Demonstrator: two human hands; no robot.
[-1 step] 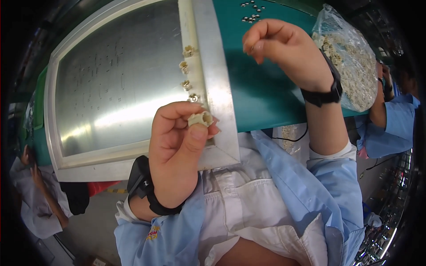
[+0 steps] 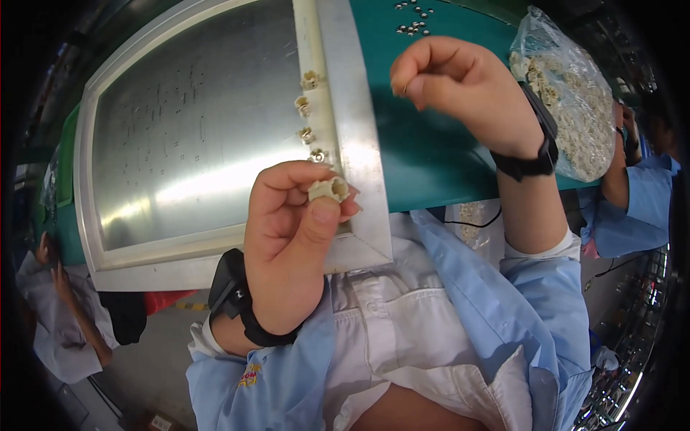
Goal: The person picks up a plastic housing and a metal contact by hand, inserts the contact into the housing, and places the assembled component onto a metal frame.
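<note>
In my left hand (image 2: 287, 223) a small cream plastic ring-shaped part (image 2: 328, 189) with a notched rim is pinched between thumb and fingers, its hollow end turned to the right. Just beyond that hand, several similar notched cream parts (image 2: 303, 106) stand in a row along the frame's ledge; the nearest one (image 2: 317, 156) has a shiny metal piece in its middle. My right hand (image 2: 467, 90) is raised over the green table, thumb and forefinger pressed together. Whatever sits between those fingertips, if anything, is too small to make out.
A metal-framed screen panel (image 2: 180, 129) fills the left. Small round metal pieces (image 2: 413, 29) lie at the far side of the green table (image 2: 431, 172). At right stands a clear bag (image 2: 571, 108) full of cream parts. Other people sit at both sides.
My right hand's fingertips have shifted slightly left and nearer. The left hand keeps hold of the cream part; the whole view has moved a little.
</note>
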